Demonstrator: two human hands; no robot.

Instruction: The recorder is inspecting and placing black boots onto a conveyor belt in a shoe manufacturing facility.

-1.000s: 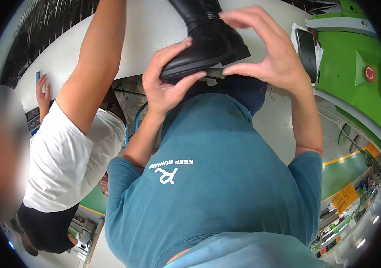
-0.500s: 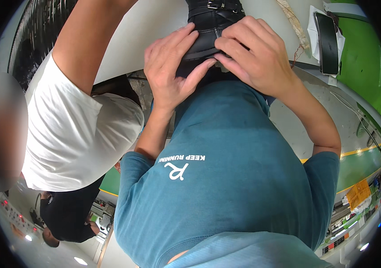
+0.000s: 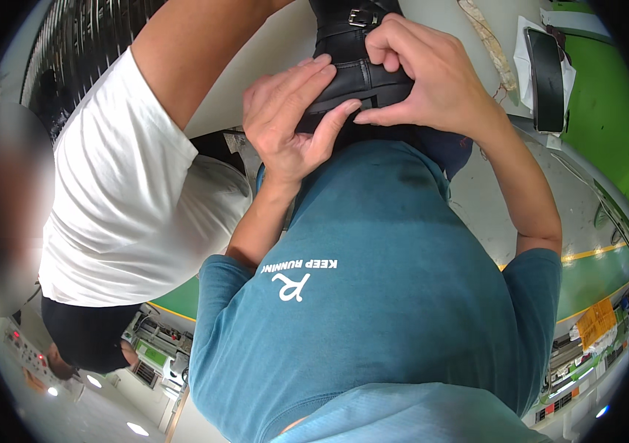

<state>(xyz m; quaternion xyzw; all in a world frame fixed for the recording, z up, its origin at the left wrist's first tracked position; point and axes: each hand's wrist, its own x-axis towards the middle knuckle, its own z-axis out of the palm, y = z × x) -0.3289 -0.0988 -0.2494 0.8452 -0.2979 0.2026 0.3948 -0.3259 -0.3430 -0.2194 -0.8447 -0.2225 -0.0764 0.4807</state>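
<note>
A black boot was positioned between the person's two bare hands, close in front of the body at the near side of a pale worktable. A small metal buckle showed on a strap higher up the boot, and its top ran past the edge of what I could see.

The left hand had hold of the boot: its fingers lay flat along the left side, and the thumb came round below, near the lower edge. The right hand arched around the other side, index finger bent against the black surface and thumb pointing in toward the left thumb, the two tips just apart. I couldn't tell whether the right hand was gripping firmly or only touching.

The person wore a teal T-shirt. To the right, well apart from the hands, a dark phone lay on something white, beside a green machine. A pale, narrow strip lay between the phone and the right hand. To the left, close by, I saw a co-worker in a white shirt, one bare arm stretched across the table.
</note>
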